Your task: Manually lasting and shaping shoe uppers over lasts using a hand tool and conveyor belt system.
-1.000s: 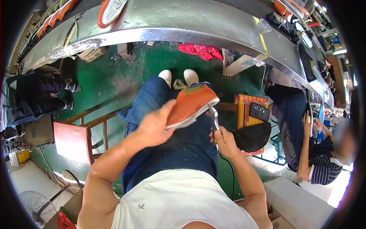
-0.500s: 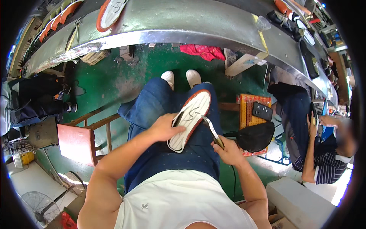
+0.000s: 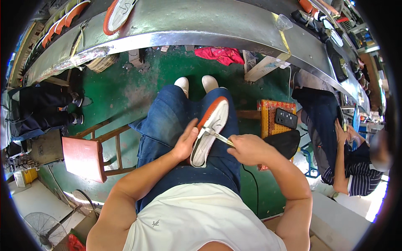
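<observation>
1 orange-and-white shoe (image 3: pixel 205 149), sole up, was held above the lap (image 3: pixel 166 111).
The left hand (image 3: pixel 184 144) clasped the shoe's left side; the right hand (image 3: pixel 248 149) gripped 1 metal tool (image 3: pixel 220 137), its head at the shoe's edge. Outward: 2 white clogs (image 3: pixel 210 83), 1 black phone (image 3: pixel 286 118), 1 metal bench (image 3: pixel 180 19).

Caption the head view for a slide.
Left hand steadies an orange shoe; right hand, a metal tool over its white underside.

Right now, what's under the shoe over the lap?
Beneath the shoe are blue jeans, visible around its edges. Its downward side is covered, as are any left hand fingers underneath. Contact with the jeans can't be judged.
</observation>
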`<action>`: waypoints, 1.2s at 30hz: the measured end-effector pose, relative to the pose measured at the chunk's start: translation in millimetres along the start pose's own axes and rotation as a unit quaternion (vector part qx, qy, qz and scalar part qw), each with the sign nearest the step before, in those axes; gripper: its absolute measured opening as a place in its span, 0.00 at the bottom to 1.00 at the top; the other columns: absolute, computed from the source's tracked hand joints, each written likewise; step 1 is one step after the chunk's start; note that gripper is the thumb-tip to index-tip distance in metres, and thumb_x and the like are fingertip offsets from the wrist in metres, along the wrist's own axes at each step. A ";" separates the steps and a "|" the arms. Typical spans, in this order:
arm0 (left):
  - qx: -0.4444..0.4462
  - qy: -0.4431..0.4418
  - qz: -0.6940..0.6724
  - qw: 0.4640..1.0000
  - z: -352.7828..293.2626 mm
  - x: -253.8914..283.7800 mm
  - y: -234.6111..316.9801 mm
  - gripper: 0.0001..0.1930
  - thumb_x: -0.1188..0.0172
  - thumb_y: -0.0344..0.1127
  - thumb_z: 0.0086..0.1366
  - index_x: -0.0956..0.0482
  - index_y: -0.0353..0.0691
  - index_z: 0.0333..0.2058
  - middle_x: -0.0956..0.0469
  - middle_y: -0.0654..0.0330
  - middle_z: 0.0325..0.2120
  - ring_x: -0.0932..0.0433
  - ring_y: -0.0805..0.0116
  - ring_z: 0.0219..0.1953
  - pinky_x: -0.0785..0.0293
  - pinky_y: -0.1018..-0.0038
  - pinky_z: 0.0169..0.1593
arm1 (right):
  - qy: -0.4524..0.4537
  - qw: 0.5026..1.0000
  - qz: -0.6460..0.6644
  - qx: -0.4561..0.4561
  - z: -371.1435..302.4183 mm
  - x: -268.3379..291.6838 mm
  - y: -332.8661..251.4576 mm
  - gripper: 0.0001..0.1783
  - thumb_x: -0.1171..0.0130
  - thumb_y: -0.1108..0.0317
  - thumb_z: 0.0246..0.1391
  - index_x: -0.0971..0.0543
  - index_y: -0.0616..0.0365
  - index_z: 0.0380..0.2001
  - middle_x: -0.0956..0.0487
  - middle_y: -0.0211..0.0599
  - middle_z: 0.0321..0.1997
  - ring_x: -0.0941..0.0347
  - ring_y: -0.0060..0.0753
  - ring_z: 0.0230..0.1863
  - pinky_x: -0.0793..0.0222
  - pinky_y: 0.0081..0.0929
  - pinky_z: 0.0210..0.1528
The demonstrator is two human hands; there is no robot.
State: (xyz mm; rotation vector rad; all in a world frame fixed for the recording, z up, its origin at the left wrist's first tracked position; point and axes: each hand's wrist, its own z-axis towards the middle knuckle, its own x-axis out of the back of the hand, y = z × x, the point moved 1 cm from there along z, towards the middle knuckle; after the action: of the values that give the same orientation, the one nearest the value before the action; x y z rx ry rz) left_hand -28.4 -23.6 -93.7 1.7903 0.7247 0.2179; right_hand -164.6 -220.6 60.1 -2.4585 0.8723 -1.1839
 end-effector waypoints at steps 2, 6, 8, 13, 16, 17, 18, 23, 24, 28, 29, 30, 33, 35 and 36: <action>0.070 -0.113 -0.159 0.978 13.5 7.4 -15.0 0.40 0.56 0.54 0.79 0.60 0.35 0.75 0.49 0.51 0.74 0.50 0.63 0.75 0.51 0.68 0.74 | 0.051 0.998 0.035 0.000 10.7 -29.4 11.3 0.15 0.43 0.62 0.62 0.25 0.65 0.41 0.18 0.55 0.34 0.21 0.63 0.40 0.27 0.53 0.44; 0.089 -0.118 -0.135 0.980 14.5 0.1 11.9 0.42 0.48 0.53 0.76 0.57 0.37 0.75 0.45 0.52 0.72 0.46 0.63 0.73 0.49 0.69 0.73 | 0.192 0.950 0.235 -0.066 15.7 -93.3 6.1 0.17 0.40 0.60 0.62 0.23 0.62 0.46 0.18 0.54 0.35 0.20 0.61 0.41 0.26 0.51 0.44; 0.064 -0.108 -0.051 0.991 19.8 -0.1 9.5 0.41 0.45 0.49 0.75 0.56 0.39 0.75 0.41 0.52 0.70 0.44 0.64 0.71 0.47 0.69 0.72 | 0.216 0.934 0.274 -0.082 16.9 -97.1 3.6 0.19 0.40 0.59 0.62 0.23 0.61 0.49 0.18 0.53 0.37 0.20 0.58 0.42 0.26 0.49 0.46; -0.040 -0.048 0.118 0.991 29.2 1.7 -15.6 0.38 0.42 0.44 0.73 0.48 0.38 0.74 0.31 0.48 0.61 0.35 0.57 0.66 0.43 0.66 0.70 | 0.250 0.964 0.084 0.011 10.0 -61.5 20.3 0.25 0.42 0.63 0.63 0.29 0.69 0.58 0.22 0.62 0.47 0.23 0.60 0.48 0.28 0.44 0.54; -0.048 -0.022 0.224 0.973 23.3 -4.1 -0.4 0.37 0.41 0.42 0.72 0.47 0.37 0.73 0.28 0.45 0.57 0.32 0.53 0.63 0.42 0.64 0.69 | 0.320 0.946 -0.010 0.041 16.4 -43.0 25.4 0.22 0.44 0.64 0.65 0.27 0.68 0.56 0.20 0.55 0.41 0.20 0.49 0.42 0.24 0.39 0.47; -0.060 -0.016 0.236 0.970 22.0 -5.3 3.8 0.37 0.42 0.41 0.72 0.47 0.37 0.73 0.27 0.45 0.56 0.31 0.52 0.61 0.40 0.64 0.68 | 0.165 0.968 0.184 -0.047 17.2 -27.8 20.1 0.20 0.43 0.63 0.65 0.26 0.67 0.53 0.19 0.49 0.37 0.20 0.42 0.37 0.24 0.35 0.42; -0.071 -0.010 0.248 0.966 20.9 -6.3 7.2 0.37 0.42 0.41 0.72 0.47 0.38 0.73 0.27 0.45 0.55 0.30 0.51 0.60 0.39 0.65 0.67 | -0.003 0.922 0.364 -0.132 18.2 -22.3 16.1 0.18 0.43 0.63 0.65 0.24 0.66 0.50 0.19 0.43 0.33 0.20 0.34 0.32 0.23 0.32 0.37; -0.251 -0.018 0.401 0.881 24.0 -10.6 30.7 0.37 0.44 0.34 0.69 0.49 0.46 0.74 0.33 0.40 0.63 0.27 0.39 0.59 0.27 0.59 0.61 | 0.122 0.803 0.580 -0.061 40.7 -107.5 17.6 0.15 0.41 0.62 0.65 0.22 0.64 0.46 0.19 0.34 0.30 0.23 0.23 0.31 0.28 0.23 0.31; -0.251 -0.019 0.402 0.880 25.1 -9.3 35.8 0.37 0.44 0.34 0.69 0.49 0.46 0.74 0.33 0.40 0.63 0.27 0.39 0.59 0.27 0.59 0.61 | 0.115 0.789 0.601 -0.058 43.1 -112.7 19.4 0.16 0.40 0.62 0.64 0.22 0.64 0.47 0.18 0.34 0.32 0.22 0.24 0.32 0.28 0.23 0.30; -0.147 -0.098 0.437 0.882 21.7 -9.0 55.2 0.33 0.47 0.33 0.70 0.44 0.50 0.73 0.33 0.41 0.63 0.23 0.38 0.54 0.23 0.56 0.56 | -0.109 0.619 0.777 0.042 40.0 -108.1 66.5 0.21 0.39 0.62 0.65 0.26 0.68 0.52 0.19 0.40 0.42 0.19 0.32 0.40 0.21 0.23 0.28; -0.115 -0.106 0.457 0.876 22.2 -9.3 56.9 0.32 0.48 0.32 0.70 0.43 0.48 0.72 0.34 0.42 0.64 0.24 0.39 0.56 0.24 0.57 0.57 | -0.108 0.642 0.759 0.020 33.3 -94.4 67.9 0.21 0.40 0.62 0.65 0.26 0.68 0.52 0.20 0.40 0.43 0.18 0.33 0.41 0.20 0.24 0.29; -0.115 -0.107 0.459 0.875 23.6 -8.2 56.3 0.32 0.48 0.32 0.70 0.43 0.48 0.72 0.34 0.42 0.64 0.24 0.39 0.56 0.24 0.57 0.57 | -0.107 0.665 0.739 -0.002 24.3 -81.1 67.1 0.21 0.41 0.61 0.66 0.26 0.68 0.53 0.20 0.41 0.44 0.18 0.34 0.42 0.18 0.26 0.30; -0.135 -0.104 0.448 0.878 27.2 -8.7 52.1 0.31 0.48 0.33 0.70 0.42 0.50 0.71 0.32 0.42 0.63 0.21 0.39 0.52 0.22 0.56 0.54 | -0.003 0.806 0.590 -0.052 9.3 -61.5 72.6 0.20 0.47 0.57 0.69 0.25 0.68 0.48 0.19 0.41 0.38 0.18 0.35 0.39 0.20 0.31 0.32; -0.150 -0.115 0.464 0.865 30.2 -10.1 51.5 0.30 0.48 0.37 0.71 0.40 0.57 0.70 0.28 0.42 0.57 0.19 0.39 0.44 0.20 0.53 0.48 | 0.107 0.857 0.503 -0.032 16.2 -49.0 60.7 0.21 0.50 0.56 0.71 0.24 0.67 0.45 0.19 0.40 0.35 0.19 0.35 0.37 0.22 0.34 0.34; -0.149 -0.116 0.463 0.866 28.5 -11.0 52.0 0.30 0.48 0.37 0.71 0.40 0.57 0.70 0.28 0.42 0.57 0.19 0.39 0.44 0.20 0.53 0.48 | 0.216 0.889 0.404 -0.010 22.9 -43.3 52.7 0.22 0.53 0.54 0.72 0.24 0.66 0.42 0.19 0.40 0.32 0.19 0.35 0.34 0.23 0.38 0.36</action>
State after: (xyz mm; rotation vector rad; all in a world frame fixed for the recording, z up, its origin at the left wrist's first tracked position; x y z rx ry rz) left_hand -4.3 -61.8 -53.8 1.6917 -0.3826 0.6953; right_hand -188.7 -234.9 -6.2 -1.5171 1.7905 -1.3559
